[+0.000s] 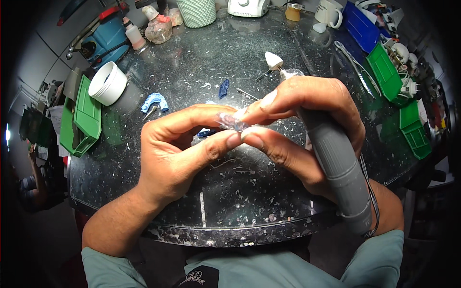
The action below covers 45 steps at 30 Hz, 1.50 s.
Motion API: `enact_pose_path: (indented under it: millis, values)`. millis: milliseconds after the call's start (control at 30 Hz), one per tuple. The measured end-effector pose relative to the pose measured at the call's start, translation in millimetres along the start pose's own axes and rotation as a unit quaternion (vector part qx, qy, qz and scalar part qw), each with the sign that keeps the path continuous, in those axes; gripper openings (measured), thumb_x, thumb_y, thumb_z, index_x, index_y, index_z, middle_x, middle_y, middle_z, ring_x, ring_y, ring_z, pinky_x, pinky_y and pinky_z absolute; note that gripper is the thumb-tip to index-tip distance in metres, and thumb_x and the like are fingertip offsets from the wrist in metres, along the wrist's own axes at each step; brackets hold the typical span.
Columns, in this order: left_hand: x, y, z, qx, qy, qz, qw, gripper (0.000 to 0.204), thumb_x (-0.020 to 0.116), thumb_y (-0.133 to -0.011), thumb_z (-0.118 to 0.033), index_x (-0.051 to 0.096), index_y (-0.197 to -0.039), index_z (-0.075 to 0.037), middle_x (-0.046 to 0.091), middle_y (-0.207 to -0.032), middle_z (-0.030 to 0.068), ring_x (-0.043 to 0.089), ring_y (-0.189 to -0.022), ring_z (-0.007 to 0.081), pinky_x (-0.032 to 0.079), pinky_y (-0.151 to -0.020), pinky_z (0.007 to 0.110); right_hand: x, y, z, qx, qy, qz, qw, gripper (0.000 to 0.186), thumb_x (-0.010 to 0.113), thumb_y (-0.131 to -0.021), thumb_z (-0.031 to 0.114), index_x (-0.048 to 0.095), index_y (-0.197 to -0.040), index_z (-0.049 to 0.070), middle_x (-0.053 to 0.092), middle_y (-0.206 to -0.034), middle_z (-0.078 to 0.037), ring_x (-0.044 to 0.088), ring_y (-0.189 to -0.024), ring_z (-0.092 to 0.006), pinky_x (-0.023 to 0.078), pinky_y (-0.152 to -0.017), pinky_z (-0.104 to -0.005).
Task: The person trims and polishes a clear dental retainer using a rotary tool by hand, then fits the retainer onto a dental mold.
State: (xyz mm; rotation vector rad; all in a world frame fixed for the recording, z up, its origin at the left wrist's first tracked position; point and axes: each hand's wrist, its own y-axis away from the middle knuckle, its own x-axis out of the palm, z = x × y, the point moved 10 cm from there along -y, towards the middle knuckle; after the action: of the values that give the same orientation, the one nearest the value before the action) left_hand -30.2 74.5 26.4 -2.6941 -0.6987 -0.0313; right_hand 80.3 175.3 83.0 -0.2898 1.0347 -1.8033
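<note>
My left hand is closed, pinching a small clear plastic piece between thumb and index finger. The thumb and index fingertips of my right hand meet the same piece from the other side. That right hand also grips a grey rotary handpiece, its cable running down by my forearm. A white cone-shaped grinding tip points away at the handpiece's far end. Fingers partly hide the clear piece, so its full shape does not show. Behind my hands lies a dark blue scrap.
A light blue dental arch piece lies left on the speckled dark table. A white tub leans by a green bin. More green bins and a blue bin line the right edge; a white mug stands at the back.
</note>
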Motion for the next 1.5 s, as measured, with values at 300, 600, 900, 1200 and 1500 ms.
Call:
enact_pose_path:
  millis: [300,600,900,1200,1500]
  values:
    - [13.6,0.9,-11.6,0.045,0.013,0.036,0.998,0.042,0.073,-0.085,0.002,0.061,-0.125,0.005,0.068,-0.117,0.0170,0.069,-0.100,0.0191,0.056,-0.090,0.030,-0.1,-3.2,23.4,-0.128,0.112,0.028,0.985,0.042,0.078,-0.077,-0.005,0.054,-0.111,0.001,0.071,-0.095,-0.016,0.070,-0.090,-0.0243,0.054,-0.080,-0.0356]
    - [5.6,-1.5,-12.3,0.074,-0.025,0.020,0.997,0.036,0.069,-0.088,0.001,0.062,-0.122,0.006,0.069,-0.112,0.0202,0.069,-0.100,0.0230,0.056,-0.091,0.035,-3.2,5.2,11.6,-0.052,0.004,-0.072,0.996,0.045,0.078,-0.077,-0.002,0.056,-0.116,-0.002,0.068,-0.100,-0.015,0.066,-0.088,-0.0205,0.049,-0.081,-0.0332]
    - [6.3,2.3,-26.6,0.141,-0.094,0.014,0.985,0.037,0.071,-0.088,-0.003,0.060,-0.122,0.004,0.065,-0.117,0.0132,0.066,-0.106,0.0197,0.056,-0.090,0.031,6.8,5.1,14.8,0.075,0.129,0.115,0.982,0.047,0.068,-0.084,0.028,0.056,-0.122,0.002,0.063,-0.105,-0.012,0.061,-0.097,-0.0197,0.042,-0.102,-0.0407]
    - [-2.1,3.2,-31.5,0.149,-0.154,-0.019,0.977,0.035,0.072,-0.087,-0.004,0.060,-0.119,0.005,0.066,-0.118,0.0169,0.067,-0.105,0.0203,0.054,-0.093,0.031,9.7,6.4,7.0,0.070,0.037,0.040,0.996,0.039,0.072,-0.083,0.005,0.045,-0.111,0.006,0.067,-0.112,-0.027,0.067,-0.093,-0.0174,0.055,-0.085,-0.0334]
    - [-1.8,4.7,-29.3,0.136,-0.136,-0.021,0.981,0.032,0.070,-0.087,-0.001,0.061,-0.117,0.005,0.067,-0.114,0.0159,0.067,-0.103,0.0201,0.053,-0.093,0.032,9.8,13.9,-0.2,0.154,-0.026,-0.001,0.988,0.035,0.072,-0.084,0.004,0.051,-0.111,0.004,0.067,-0.113,-0.023,0.068,-0.103,-0.0219,0.057,-0.090,-0.0348]
